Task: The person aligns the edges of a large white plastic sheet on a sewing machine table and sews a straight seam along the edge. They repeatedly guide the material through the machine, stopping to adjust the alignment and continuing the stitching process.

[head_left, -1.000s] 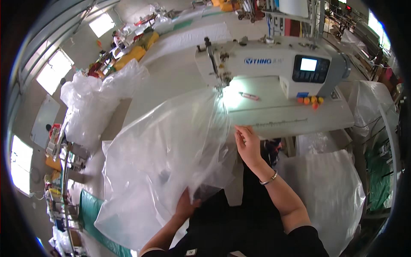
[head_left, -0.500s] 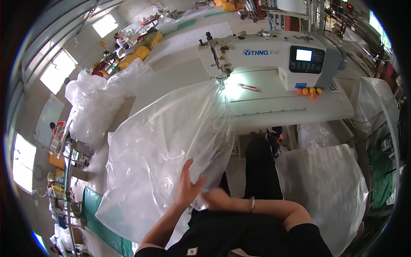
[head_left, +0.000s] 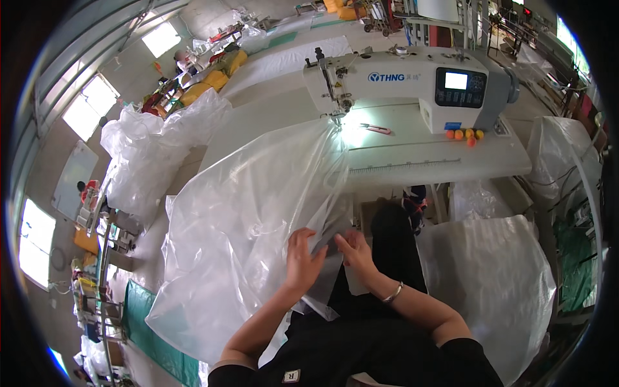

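Note:
A large translucent plastic sheet (head_left: 225, 213) hangs in folds from the sewing machine's needle area down over my lap. Its gathered top end lies under the presser foot of the white sewing machine (head_left: 387, 80), where a lamp glows. My left hand (head_left: 303, 263) rests against the sheet's folds, fingers apart and slightly bent. Close to its right, above my thigh, my right hand (head_left: 358, 257) has its thumb and fingers drawn together at the sheet's right edge; the pinch itself is partly hidden. A bracelet (head_left: 393, 292) circles my right wrist.
On the machine table (head_left: 412, 151) lie a pink-handled cutter (head_left: 376, 129) and several small orange and yellow balls (head_left: 469, 135). More plastic sheeting (head_left: 490, 277) drapes at my right. A heap of clear plastic (head_left: 138, 161) stands at the left, beyond the sheet.
My right hand has swung forward and right from beside my left hand, up to the sheet's edge. The left hand has shifted slightly right and forward.

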The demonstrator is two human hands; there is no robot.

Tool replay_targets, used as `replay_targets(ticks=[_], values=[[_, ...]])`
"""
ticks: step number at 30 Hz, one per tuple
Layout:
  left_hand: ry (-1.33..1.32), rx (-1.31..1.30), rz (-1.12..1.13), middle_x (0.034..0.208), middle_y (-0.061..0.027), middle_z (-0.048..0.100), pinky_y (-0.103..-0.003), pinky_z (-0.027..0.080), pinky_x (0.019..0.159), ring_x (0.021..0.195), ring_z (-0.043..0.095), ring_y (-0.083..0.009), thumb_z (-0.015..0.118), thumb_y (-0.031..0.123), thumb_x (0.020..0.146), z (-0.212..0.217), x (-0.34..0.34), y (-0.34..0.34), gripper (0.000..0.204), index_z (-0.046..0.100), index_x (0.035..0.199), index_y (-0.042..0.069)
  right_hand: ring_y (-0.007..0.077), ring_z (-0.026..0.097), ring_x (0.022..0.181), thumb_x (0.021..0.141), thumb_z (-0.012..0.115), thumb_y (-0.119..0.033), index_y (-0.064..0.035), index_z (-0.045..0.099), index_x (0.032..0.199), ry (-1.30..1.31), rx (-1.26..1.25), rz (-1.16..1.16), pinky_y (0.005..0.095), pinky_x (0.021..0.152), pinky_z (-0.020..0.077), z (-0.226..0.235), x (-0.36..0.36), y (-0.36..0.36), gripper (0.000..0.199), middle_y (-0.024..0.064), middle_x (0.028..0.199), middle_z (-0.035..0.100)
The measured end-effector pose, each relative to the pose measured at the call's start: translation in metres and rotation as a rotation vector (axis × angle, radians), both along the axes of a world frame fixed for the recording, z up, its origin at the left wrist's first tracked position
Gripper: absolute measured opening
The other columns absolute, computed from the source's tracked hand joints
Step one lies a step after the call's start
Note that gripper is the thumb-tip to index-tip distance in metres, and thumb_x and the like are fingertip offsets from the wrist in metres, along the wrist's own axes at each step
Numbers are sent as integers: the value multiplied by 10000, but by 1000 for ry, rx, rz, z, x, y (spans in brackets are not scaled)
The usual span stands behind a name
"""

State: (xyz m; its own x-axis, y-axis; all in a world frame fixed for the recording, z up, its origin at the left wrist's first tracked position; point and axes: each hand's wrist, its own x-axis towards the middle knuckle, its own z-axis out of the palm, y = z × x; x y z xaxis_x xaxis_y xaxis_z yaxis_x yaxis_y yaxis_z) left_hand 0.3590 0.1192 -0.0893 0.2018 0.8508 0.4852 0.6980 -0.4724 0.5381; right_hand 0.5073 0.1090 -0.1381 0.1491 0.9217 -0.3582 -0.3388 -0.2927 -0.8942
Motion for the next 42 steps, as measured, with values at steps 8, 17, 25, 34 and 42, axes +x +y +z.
replay_targets(ticks=[8,17,25,34,42], values=[[316,-51,74,1102,-152,559,-465,428,900,1062,531,-363,636,80,812,-39,-24,-3,351,526,1141,26,145,599,816,794,759,-275,30,549,1087,-388,94,71,290,732,487,-60,6,7,473,72,915,636],[319,54,63,1100,-199,541,-448,462,854,979,559,-384,649,79,805,-10,-2,1,336,511,1103,10,177,603,615,891,629,-133,28,643,829,-519,448,357,301,607,471,-18,-6,-33,173,121,673,632],[131,-201,-92,976,-121,610,-342,469,761,881,592,-273,633,76,839,-36,-57,19,186,579,1005,14,229,608,597,829,702,-113,-2,631,918,-697,487,220,322,554,460,-10,3,-36,158,146,721,632],[-280,-646,-72,983,-80,638,-284,471,781,918,584,-140,602,87,902,19,-76,6,212,586,1093,-4,183,633,924,815,734,-155,-29,540,1189,-62,473,338,288,731,503,26,-25,31,440,107,1006,656],[-11,-304,-30,1006,-210,641,-354,514,744,939,643,-325,644,102,842,21,-26,21,353,521,1157,2,319,607,1029,821,684,-148,-34,575,1127,-400,798,762,364,862,489,-3,-67,-30,344,159,1070,642]])
